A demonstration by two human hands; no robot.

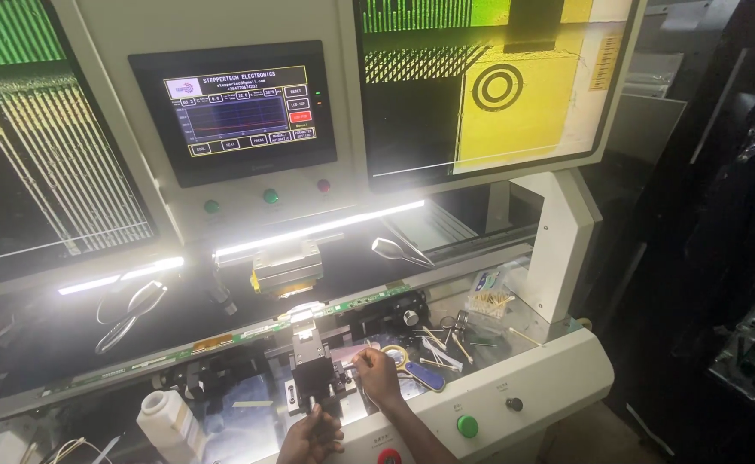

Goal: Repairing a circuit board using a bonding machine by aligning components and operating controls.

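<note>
Hands both on the black alignment stage (313, 374) at the table's (558, 365) front edge. My left hand (309, 436) curls around its front knob, fingers closed. My right hand (376, 376) pinches something small, probably a side adjuster; too dim to tell. Magnifier with blue handle (412, 365) lies just right; white bottle (169, 425) left.

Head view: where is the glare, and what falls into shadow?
Head view: the light strip under the panel is blown out, with glare on the bonding head; left hand and right hand are dim but readable at the black fixture; the right side sinks into dark.
</note>
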